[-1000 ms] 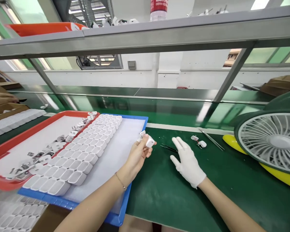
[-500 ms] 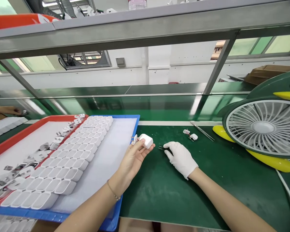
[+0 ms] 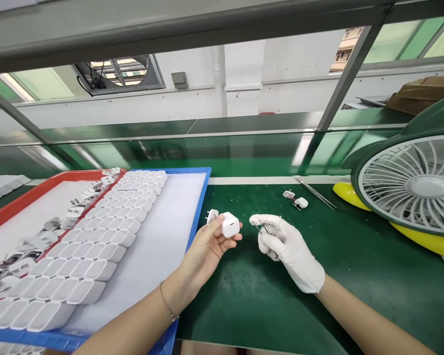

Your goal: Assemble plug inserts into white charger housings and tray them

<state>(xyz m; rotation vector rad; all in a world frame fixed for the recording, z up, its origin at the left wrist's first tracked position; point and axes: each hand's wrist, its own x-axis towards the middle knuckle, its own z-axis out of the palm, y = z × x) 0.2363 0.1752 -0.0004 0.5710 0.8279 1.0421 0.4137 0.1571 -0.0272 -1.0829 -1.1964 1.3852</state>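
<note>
My bare left hand point(image 3: 203, 249) is closed on a white charger housing point(image 3: 230, 225), whose narrow dark slot faces me. Beside it, at the thumb, a small white plug piece with metal prongs point(image 3: 212, 215) sticks out; how the two are joined is hidden. A little to the right, apart from the housing, my right hand point(image 3: 290, 254) in a white glove pinches dark tweezers point(image 3: 262, 228), their thin tips showing between the fingers. Farther back on the green table point(image 3: 244, 305) lies another opened charger part point(image 3: 300, 202) with a red wire.
On the left, a blue tray point(image 3: 202, 202) holds rows of white housings point(image 3: 85, 291). A red tray point(image 3: 64, 176) with plug pieces point(image 3: 76, 212) lies beyond it. Silver tweezers point(image 3: 314, 192) rest at the back, near a green fan point(image 3: 429, 186). A metal shelf beam point(image 3: 192, 37) crosses overhead.
The housing in my left hand has turned so its slotted face shows. My right hand has rolled, lifting the tweezers' tips more upright. The whole view has tilted down slightly.
</note>
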